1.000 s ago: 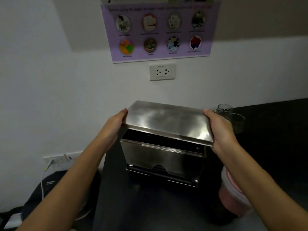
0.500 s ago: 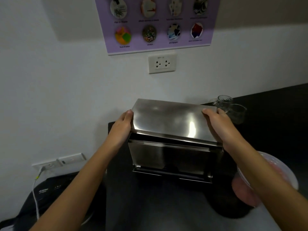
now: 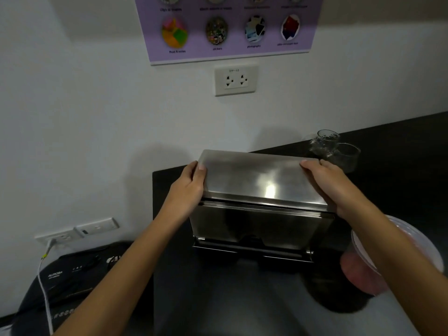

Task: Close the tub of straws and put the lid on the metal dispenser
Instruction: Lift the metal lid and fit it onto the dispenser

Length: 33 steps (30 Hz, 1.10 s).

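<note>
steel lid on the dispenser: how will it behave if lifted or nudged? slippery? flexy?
The lid looks like folded sheet metal with a front lip, so probably stiff and fairly light. Its glossy, reflective top suggests it is slippery. The left hand and right hand grip its ends, likely wise.

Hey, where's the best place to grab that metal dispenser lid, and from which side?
Take the metal lid by its two short ends, one hand from each side, as the left hand and right hand do: it is wide, flat and smooth, and only its end edges give the fingers purchase.

Your right forearm hid most of the pink tub (image 3: 363, 275) — poster (image 3: 228, 27) top was cropped, captions blurred.
</note>
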{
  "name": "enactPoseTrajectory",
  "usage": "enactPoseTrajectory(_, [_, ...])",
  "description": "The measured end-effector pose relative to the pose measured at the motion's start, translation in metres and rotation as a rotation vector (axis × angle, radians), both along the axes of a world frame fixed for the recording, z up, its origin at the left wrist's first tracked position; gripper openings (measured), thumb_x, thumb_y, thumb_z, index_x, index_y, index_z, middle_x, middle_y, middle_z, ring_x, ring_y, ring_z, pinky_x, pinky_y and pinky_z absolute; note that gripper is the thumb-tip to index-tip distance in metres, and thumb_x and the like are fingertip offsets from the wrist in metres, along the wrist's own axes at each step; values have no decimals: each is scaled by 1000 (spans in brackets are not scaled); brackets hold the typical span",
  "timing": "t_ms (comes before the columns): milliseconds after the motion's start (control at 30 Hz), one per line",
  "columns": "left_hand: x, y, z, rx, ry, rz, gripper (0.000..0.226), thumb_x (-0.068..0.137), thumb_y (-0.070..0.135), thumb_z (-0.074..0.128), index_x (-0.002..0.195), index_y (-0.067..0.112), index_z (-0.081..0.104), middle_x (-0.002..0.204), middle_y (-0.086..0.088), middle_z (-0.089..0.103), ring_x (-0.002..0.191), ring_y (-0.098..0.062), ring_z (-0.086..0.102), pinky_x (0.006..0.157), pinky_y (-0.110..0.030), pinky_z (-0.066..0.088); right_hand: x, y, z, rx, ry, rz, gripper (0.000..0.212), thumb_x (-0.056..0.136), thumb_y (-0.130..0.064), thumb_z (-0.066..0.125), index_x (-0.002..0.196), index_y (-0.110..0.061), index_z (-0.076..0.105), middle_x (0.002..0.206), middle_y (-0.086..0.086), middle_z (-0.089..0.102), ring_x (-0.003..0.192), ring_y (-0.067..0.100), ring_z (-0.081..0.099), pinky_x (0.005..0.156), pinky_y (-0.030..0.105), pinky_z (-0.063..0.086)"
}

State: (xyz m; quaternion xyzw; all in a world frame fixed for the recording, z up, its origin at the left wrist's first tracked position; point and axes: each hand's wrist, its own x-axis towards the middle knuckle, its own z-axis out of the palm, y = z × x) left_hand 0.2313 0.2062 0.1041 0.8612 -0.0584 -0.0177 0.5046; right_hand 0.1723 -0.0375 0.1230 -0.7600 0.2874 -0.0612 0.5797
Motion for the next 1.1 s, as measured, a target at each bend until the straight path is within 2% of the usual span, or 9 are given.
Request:
enactPoseTrajectory(67, [-3,-2,-1,25,1,6,52,94,47,29,140,24,31,141,-7,45,104,-8,39,82,-21,27,-1,-2,-2,-12,10,10,47,86,-42,47,125,-16,44,89,2,55,83,22,56,69,32,44])
enactPoseTrajectory(200, [-3,-3,-3,63,16,19,52,94,47,27,141,23,30,142,-9,44,126,-24,41,86,-23,25,1,-3,-5,-39,-2,23,47,87,-42,47,126,-16,43,89,0,54,83,19,55,65,29,43])
enactPoseTrajectory(333, [-2,-2,-5,72,33,18,52,94,47,26,141,24,30,142,-8,44,127,-24,41,85,-23,26,3,-3,-7,-95,-13,29,51,87,-42,47,129,-14,40,98,2,52,97,23,53,80,35,42])
enactPoseTrajectory(567, [-3,-1,-9,43,35,31,51,94,47,28,140,24,32,141,-9,45,126,-25,41,86,-23,26,4,0,-8,-145,-12,42,52,88,-39,46,130,-10,37,82,-4,47,91,22,53,73,32,42])
enactPoseTrajectory(867, [-3,-1,-13,35,33,14,52,95,45,27,141,23,29,141,-11,44,127,-26,41,86,-24,28,6,0,-12,-206,-49,42,44,88,-38,45,124,-11,42,80,-7,47,73,8,48,56,22,35])
enactPoseTrajectory(933, [-4,-2,-13,50,20,15,51,95,44,28,141,23,30,140,-10,45,123,-23,43,76,-14,32,5,0,-11,-212,-41,52,48,88,-39,45,127,-11,41,93,-1,54,77,11,50,60,24,37])
enactPoseTrajectory(1000, [-4,-1,-13,43,17,10,50,95,43,29,140,23,31,140,-9,45,116,-17,45,64,-12,35,2,-2,-11,-209,-16,58,59,88,-43,44,136,-10,32,124,10,51,97,21,53,79,31,42])
enactPoseTrajectory(1033, [-4,0,-13,24,19,6,50,95,43,30,140,23,31,140,-8,45,113,-14,44,67,-12,35,1,-2,-12,-197,0,59,65,88,-45,44,141,-12,25,137,12,43,112,26,49,91,35,40])
enactPoseTrajectory(1100, [-3,4,-14,-28,28,-5,49,94,44,32,139,25,34,140,-6,46,108,-9,41,79,-17,31,-5,-4,-14,-147,1,66,70,87,-48,43,144,-17,18,146,11,33,127,29,38,99,38,32])
